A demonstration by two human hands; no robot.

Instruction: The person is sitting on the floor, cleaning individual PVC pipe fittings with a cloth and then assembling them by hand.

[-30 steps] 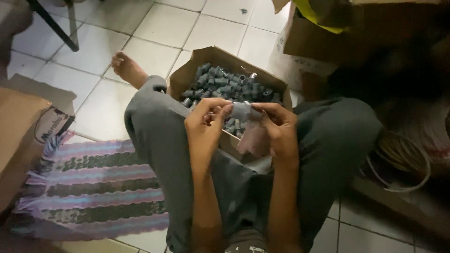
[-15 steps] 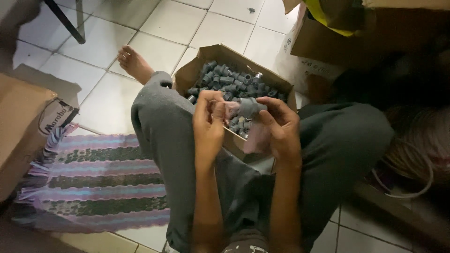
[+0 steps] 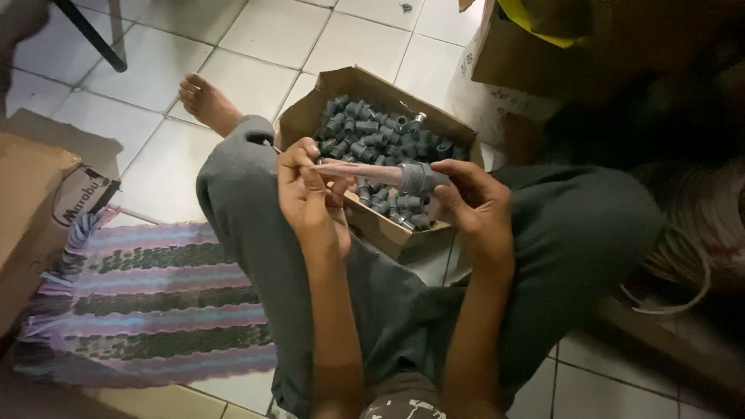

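Two hands: right hand [image 3: 473, 206] fingers pinching one grey fitting [image 3: 419, 177]; left hand [image 3: 306, 194] fingers pinching tape strip [image 3: 353, 171]; one box [image 3: 310, 116].

Dim indoor scene, lit softly from the upper left, where the white floor tiles [image 3: 155, 167] are brightest. The right side and the lower corners sink into deep shadow, hiding detail. No glare. The picture is grainy and slightly soft throughout; the hands at centre are fairly clear, while the cardboard box [image 3: 31, 202] at the left edge looks blurred.
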